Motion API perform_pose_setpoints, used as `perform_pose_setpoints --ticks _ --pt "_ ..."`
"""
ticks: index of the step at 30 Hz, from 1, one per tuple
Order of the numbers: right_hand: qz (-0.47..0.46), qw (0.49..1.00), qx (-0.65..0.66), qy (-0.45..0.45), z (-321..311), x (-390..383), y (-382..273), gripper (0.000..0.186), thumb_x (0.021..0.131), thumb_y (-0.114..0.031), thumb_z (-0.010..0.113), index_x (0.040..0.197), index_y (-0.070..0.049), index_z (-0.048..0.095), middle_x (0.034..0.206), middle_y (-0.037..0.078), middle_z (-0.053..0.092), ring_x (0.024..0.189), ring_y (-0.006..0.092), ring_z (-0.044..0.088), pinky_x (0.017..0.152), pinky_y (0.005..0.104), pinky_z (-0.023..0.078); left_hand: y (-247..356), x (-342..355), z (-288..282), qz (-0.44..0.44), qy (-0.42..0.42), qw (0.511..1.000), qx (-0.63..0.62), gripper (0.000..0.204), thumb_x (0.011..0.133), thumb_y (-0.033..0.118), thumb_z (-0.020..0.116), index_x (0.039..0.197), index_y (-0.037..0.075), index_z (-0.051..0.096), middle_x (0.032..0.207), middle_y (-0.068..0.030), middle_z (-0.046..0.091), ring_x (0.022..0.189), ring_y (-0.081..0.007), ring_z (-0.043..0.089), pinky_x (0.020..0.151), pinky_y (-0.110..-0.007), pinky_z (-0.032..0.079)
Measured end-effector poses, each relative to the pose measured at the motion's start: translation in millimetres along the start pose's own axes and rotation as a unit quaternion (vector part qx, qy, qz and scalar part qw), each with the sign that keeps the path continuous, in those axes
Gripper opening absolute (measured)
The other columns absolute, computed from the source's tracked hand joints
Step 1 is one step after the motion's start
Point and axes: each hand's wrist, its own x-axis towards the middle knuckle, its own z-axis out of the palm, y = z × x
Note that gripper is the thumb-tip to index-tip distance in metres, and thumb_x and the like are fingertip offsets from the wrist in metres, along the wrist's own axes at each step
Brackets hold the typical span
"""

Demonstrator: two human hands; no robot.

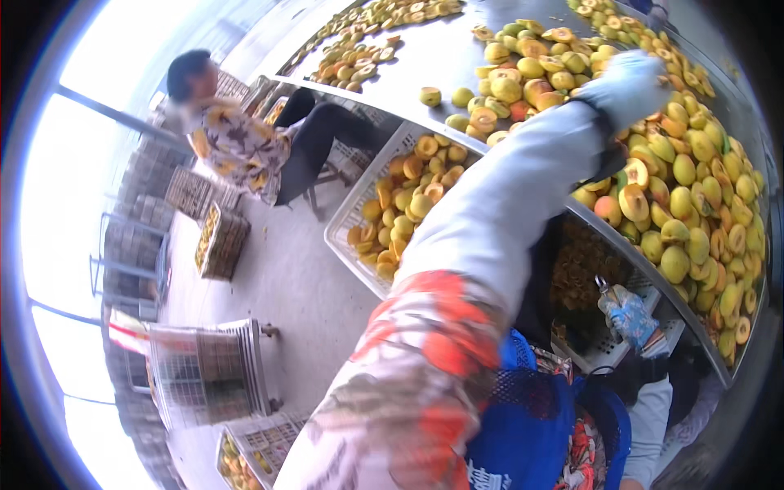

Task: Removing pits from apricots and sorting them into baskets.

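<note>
My left arm crosses the view to my left hand [629, 86], in a pale blue glove, over the pile of yellow peaches or apricots [682, 196], some whole and some halved, on the metal table [429, 45]. Its fingers are blurred and I cannot make out what, if anything, they hold. Lower right, below the table's edge, my right hand [629, 318], in a blue patterned glove, grips a small metal tool [602, 286]. Beside the table, a white plastic crate [347, 216] holds fruit halves [400, 220]. A dark heap of scraps [580, 269] lies under the edge.
A person [233, 147] in a floral top sits at the left along the table. Fruit crates [220, 241] and a wheeled trolley [204, 367] stand on the concrete floor [286, 302]. A blue mesh item [527, 416] is just below me. Another person's sleeve [657, 15] shows at the far edge.
</note>
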Motion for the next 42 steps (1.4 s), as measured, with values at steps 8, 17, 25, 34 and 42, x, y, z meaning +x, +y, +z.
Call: perform_pose_setpoints --ticks 8,17,25,34,42 --pt "-0.205 0.975 -0.084 -0.037 17 21 20 0.018 0.092 -0.026 0.056 0.092 -0.008 0.054 0.063 0.004 0.052 0.05 0.0133 0.054 0.042 0.0288 0.041 37 45 40 0.032 -0.017 0.996 -0.077 0.036 0.077 0.035 0.059 0.09 0.003 0.07 0.09 -0.0181 0.069 0.088 -0.0352 0.065 0.083 -0.044 0.051" --pt "-0.223 0.946 -0.234 -0.023 10 9 26 0.029 0.093 -0.029 0.051 0.107 -0.006 0.061 0.1 0.023 0.06 0.089 0.0392 0.061 0.074 0.0459 0.049 -7 -134 35 -0.062 0.014 0.995 -0.079 0.02 0.082 0.011 0.069 0.101 0.008 0.066 0.092 -0.0114 0.066 0.085 -0.0275 0.064 0.075 -0.036 0.052" --pt "-0.136 0.985 -0.104 -0.017 15 20 10 0.037 0.091 -0.035 0.053 0.104 -0.001 0.06 0.101 0.025 0.061 0.09 0.0429 0.059 0.077 0.0462 0.047 -182 -100 -24 -0.269 -0.215 0.914 0.213 0.067 0.072 0.046 0.076 0.123 0.008 0.057 0.121 -0.017 0.059 0.115 -0.032 0.055 0.096 -0.04 0.044" --pt "-0.311 0.938 -0.099 0.113 -9 -3 -17 0.026 0.094 -0.023 0.054 0.113 -0.006 0.057 0.098 0.016 0.061 0.081 0.0294 0.064 0.066 0.0369 0.051 -123 -138 -43 -0.099 -0.071 0.987 -0.104 0.032 0.071 0.008 0.08 0.097 0.001 0.063 0.094 -0.0088 0.06 0.081 -0.0193 0.063 0.071 -0.029 0.051" --pt "-0.112 0.861 0.482 0.118 -8 5 -35 0.022 0.093 -0.024 0.061 0.106 -0.007 0.058 0.071 0.0 0.059 0.052 0.0064 0.053 0.042 0.0194 0.039 45 -193 -5 0.057 -0.102 0.979 -0.164 0.06 0.056 0.021 0.091 0.107 0.006 0.062 0.107 -0.0124 0.057 0.1 -0.0267 0.057 0.086 -0.036 0.048"
